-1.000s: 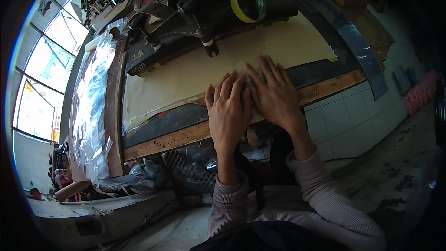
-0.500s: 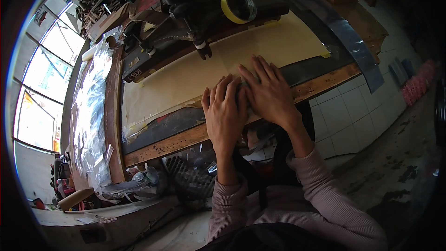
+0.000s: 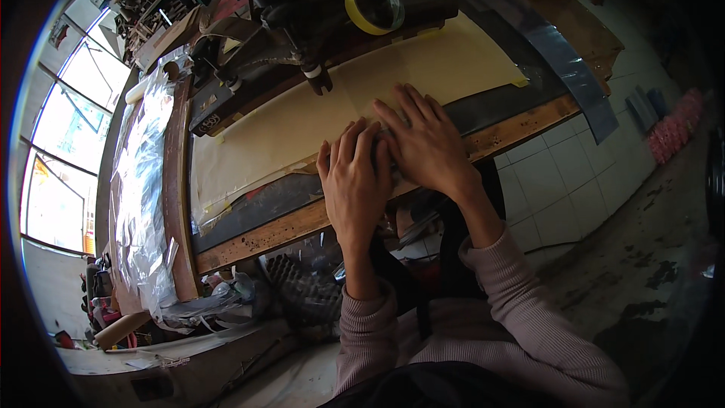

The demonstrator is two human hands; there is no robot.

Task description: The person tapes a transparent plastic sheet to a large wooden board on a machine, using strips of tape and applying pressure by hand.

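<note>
My left hand point(image 3: 355, 181) and my right hand point(image 3: 427, 140) lie flat, side by side, fingers spread, on the near edge of a pale yellow sheet point(image 3: 317, 113) that covers a wooden workbench point(image 3: 302, 223). Both palms press on the sheet where it meets a dark strip along the bench front. Neither hand grips anything. Just beyond my fingers a dark machine head point(image 3: 302, 45) with a downward nozzle hangs over the sheet.
A roll of yellow tape point(image 3: 371, 7) sits on the machine. Crinkled clear plastic film point(image 3: 140, 181) runs along the bench's left side by bright windows point(image 3: 64, 128). A blue-grey strip point(image 3: 559, 45) hangs off the right end. Clutter lies under the bench; tiled floor at right.
The view has shifted slightly. Both hands stay pressed on the sheet and have slid a little to the left along its near edge.
</note>
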